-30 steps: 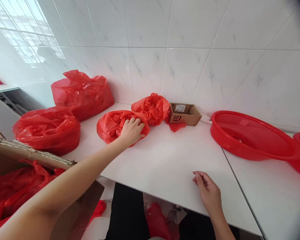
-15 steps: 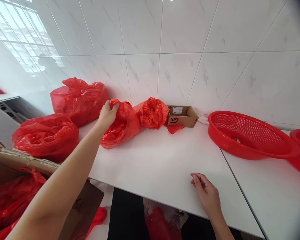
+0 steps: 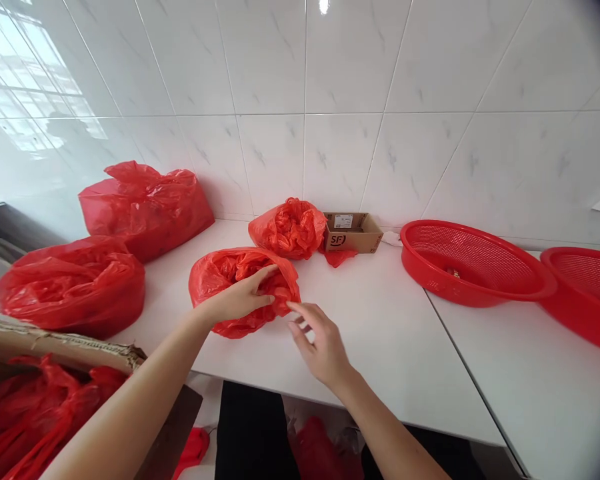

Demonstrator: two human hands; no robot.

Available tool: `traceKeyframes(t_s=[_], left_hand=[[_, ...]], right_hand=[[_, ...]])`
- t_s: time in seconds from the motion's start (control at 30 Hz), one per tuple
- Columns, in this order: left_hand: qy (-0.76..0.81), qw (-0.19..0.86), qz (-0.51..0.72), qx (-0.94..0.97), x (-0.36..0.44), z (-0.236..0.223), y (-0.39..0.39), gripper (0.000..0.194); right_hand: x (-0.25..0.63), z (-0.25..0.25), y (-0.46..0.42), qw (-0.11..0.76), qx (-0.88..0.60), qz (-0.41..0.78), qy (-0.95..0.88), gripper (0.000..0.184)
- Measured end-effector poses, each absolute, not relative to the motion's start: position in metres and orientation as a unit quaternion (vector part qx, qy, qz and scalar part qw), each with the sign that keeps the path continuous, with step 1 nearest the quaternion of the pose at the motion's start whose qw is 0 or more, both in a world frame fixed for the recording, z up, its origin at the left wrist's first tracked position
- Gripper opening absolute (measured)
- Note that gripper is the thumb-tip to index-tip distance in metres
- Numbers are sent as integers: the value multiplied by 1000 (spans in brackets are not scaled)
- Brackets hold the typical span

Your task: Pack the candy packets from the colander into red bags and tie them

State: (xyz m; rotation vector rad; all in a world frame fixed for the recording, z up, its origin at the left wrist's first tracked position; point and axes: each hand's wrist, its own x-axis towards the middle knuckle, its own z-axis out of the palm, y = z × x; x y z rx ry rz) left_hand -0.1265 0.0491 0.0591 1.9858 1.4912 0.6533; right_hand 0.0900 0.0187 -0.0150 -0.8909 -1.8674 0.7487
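Observation:
My left hand (image 3: 240, 298) grips the rim of a red plastic bag (image 3: 220, 277) that lies on the white counter (image 3: 370, 333) in front of me. My right hand (image 3: 320, 340) is open, fingers spread, its fingertips just short of the bag's right edge. A second small red bag (image 3: 287, 228) sits behind it near the wall, beside a small cardboard box (image 3: 353, 232).
Two large filled red bags (image 3: 70, 283) (image 3: 145, 207) stand at the left. A cardboard carton (image 3: 55, 347) holding more red bags is at lower left. Two red mesh baskets (image 3: 475, 270) (image 3: 585, 293) rest on the right of the counter. Tiled wall behind.
My left hand pulled the red bag from near the wall toward me and set it down. My right hand left the counter edge and moved left up to the bag.

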Motion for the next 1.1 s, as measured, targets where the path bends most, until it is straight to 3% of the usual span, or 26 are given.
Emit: traceKeyframes(t_s=[0.1,0.23,0.3,0.5,0.7,0.8,1.0,1.1], left_hand=[[534,319,229,749,-129,53,48,62],[573,252,218,749,-130,38,44,58],[589,221,209,748,-129,29,43,54],[594,168,200,761,-128,9,61,40],[607,160,231,743,-116,26,65,31],[585,225,265,733,-104,50,42,35],[497,393,346,692,-64,49,-1,30],[474,483,346,650,-41,24,-12,30]], right_hand=[[66,-20,39,423,-399,274,-766,56],[66,-35,59,388,-434,351,-733,18],[78,-37,59,391,-418,379,-727,18],[150,-20,47,599,-370,526,-478,22],[207,-23,34,665,-396,470,-423,18],[223,-39,32,692,-435,415,-400,16],[242,-48,25,621,-556,356,-423,21],[229,-16,0,620,-564,176,-516,21]])
